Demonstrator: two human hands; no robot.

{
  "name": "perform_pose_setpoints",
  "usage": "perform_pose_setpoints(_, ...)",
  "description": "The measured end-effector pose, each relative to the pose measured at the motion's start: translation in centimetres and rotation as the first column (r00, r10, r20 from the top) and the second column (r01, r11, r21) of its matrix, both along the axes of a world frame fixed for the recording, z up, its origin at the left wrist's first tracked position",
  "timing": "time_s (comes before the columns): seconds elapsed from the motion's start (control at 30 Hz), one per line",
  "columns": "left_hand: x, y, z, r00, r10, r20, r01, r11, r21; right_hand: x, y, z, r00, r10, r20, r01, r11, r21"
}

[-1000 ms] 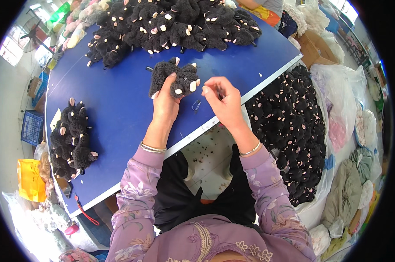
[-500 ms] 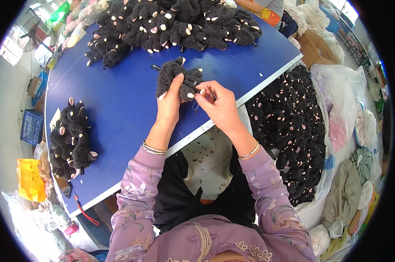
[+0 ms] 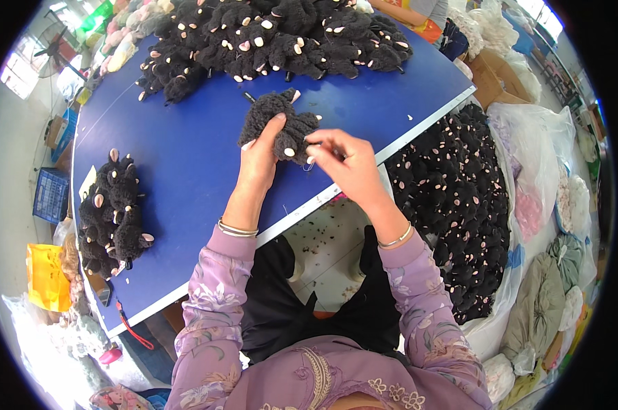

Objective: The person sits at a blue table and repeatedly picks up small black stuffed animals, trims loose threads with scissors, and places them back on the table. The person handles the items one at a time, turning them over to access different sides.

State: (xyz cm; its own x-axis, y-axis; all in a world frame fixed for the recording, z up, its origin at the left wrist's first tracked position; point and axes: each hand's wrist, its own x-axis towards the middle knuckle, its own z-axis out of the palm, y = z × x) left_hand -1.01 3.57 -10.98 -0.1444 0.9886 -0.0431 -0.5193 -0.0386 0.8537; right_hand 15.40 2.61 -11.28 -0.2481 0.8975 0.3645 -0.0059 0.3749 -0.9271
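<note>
A small black plush toy point(image 3: 262, 116) with pale paw tips is in my left hand point(image 3: 260, 160), thumb pressed on its front and fingers behind. My right hand point(image 3: 353, 164) is at the toy's right side, with thumb and fingertips pinched together next to a pale paw tip. Motion smears those fingers a little, and whatever lies between them is too small to make out. A thin pale loop of thread point(image 3: 310, 162) hangs just below the fingertips. Both hands are above the blue table point(image 3: 206, 171), near its front edge.
A large heap of black plush toys point(image 3: 282, 41) covers the far side of the table. A smaller group point(image 3: 114, 212) sits at the left. Right of the table, a big plastic-lined sack point(image 3: 452, 212) is full of black pieces. A red strap point(image 3: 133, 328) hangs at the front left corner.
My right hand has turned slightly and its fingers have shifted at the toy's side; the dark slim thing seen between them earlier no longer shows. My left hand keeps its hold, moved slightly left.
</note>
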Motion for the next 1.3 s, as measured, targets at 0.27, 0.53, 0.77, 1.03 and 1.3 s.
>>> perform_pose_setpoints(0.27, 1.0, 0.0, 0.0, 0.993, -0.108, 0.039, 0.102, 0.985, 0.137, 2.1, 1.0, 0.4, 0.991, 0.104, 0.088, -0.094, 0.989, -0.11)
perform_pose_setpoints(0.53, -0.1, 0.6, -0.8, 0.98, -0.181, 0.083, 0.174, 0.981, 0.086, 5.3, 3.2, 0.8, 0.926, 0.189, -0.327, -0.319, 0.855, -0.41)
perform_pose_setpoints(0.77, 0.6, -0.6, 0.2, 0.905, -0.415, 0.094, 0.412, 0.91, 0.053, 2.6, 2.6, 0.1, 0.991, 0.063, -0.115, -0.096, 0.947, -0.307)
perform_pose_setpoints(1.03, 0.9, -0.1, -0.9, 0.962, -0.267, 0.049, 0.261, 0.96, 0.098, 3.4, 3.0, -0.1, 0.964, 0.079, -0.253, -0.179, 0.898, -0.401)
perform_pose_setpoints(1.3, 0.9, 0.3, -0.7, 0.976, -0.174, -0.133, 0.177, 0.984, 0.009, 8.1, 4.9, 2.0, 0.809, 0.035, -0.587, -0.217, 0.945, -0.243)
